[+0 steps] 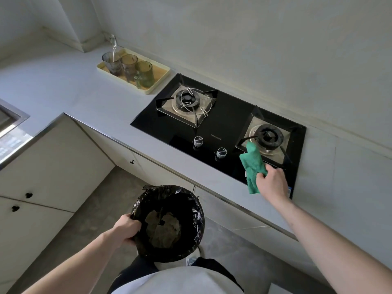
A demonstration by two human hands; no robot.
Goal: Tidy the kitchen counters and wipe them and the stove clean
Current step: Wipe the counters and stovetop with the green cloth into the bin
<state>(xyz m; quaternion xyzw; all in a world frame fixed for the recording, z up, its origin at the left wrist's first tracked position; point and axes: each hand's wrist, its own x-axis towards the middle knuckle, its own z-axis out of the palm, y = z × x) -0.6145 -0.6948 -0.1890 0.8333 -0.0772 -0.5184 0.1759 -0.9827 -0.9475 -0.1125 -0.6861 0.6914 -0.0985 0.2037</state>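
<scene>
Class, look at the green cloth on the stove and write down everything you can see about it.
The green cloth is teal-green and looks like soft, textured microfibre. It is crumpled and folded rather than spread flat. The right hand grips its near part, fingers curled round it. Its far end reaches the near left corner of the right burner, at the pan support. The rest lies over the black glass stove, and its lowest edge hangs by the stove's front edge. A small pale tag seems to show at its left edge.

A white top (180, 281) is worn over dark trousers (140, 267). Both forearms are left bare, no sleeves being seen on them.
</scene>
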